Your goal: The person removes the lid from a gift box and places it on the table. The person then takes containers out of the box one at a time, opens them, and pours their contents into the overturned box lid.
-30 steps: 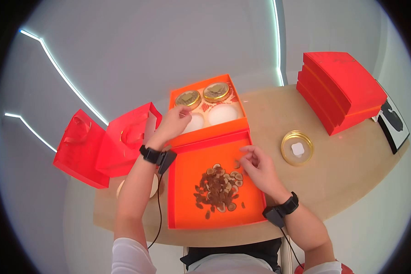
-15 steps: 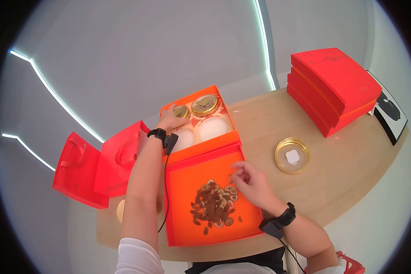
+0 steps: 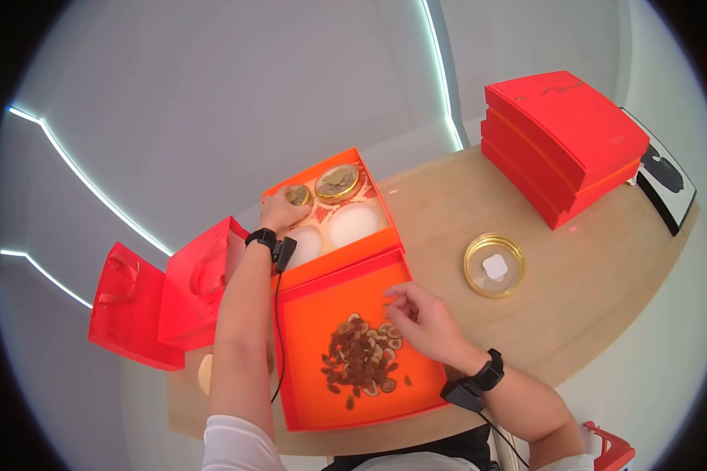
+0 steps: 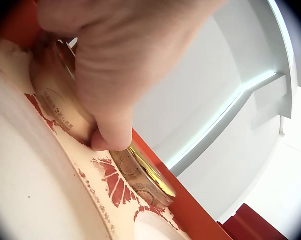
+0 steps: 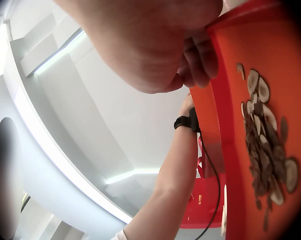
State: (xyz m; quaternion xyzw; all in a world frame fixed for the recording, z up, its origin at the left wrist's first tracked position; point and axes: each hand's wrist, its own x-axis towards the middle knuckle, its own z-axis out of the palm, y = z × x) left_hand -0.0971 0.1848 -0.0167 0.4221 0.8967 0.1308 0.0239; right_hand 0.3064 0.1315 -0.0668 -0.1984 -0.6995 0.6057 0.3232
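An orange-red gift box (image 3: 349, 250) holds a cream insert with two round white wells and two clear jars of dried slices. My left hand (image 3: 279, 213) grips the near-left jar (image 4: 60, 100), its thumb on one side, most of the far fingers hidden in the left wrist view. The second jar (image 3: 338, 184), gold-rimmed, sits in the insert to its right. My right hand (image 3: 428, 326) hovers with loosely curled fingers over the right edge of the shallow orange tray (image 3: 310, 322). Dried slices (image 3: 359, 357) lie heaped in that tray, one slice (image 5: 241, 71) apart near my right fingertips.
A gold-rimmed round container (image 3: 495, 265) with a white square piece stands right on the table (image 3: 558, 314). Stacked red boxes (image 3: 565, 149) and a framed picture (image 3: 668, 180) are at back right. Red gift bags (image 3: 137, 306) stand left; a pale round object (image 3: 205, 375) is partly behind my left forearm.
My left hand has moved from above the near-left white well back to the jar and taken hold of it. My right hand stays by the tray's edge. The head view has shifted.
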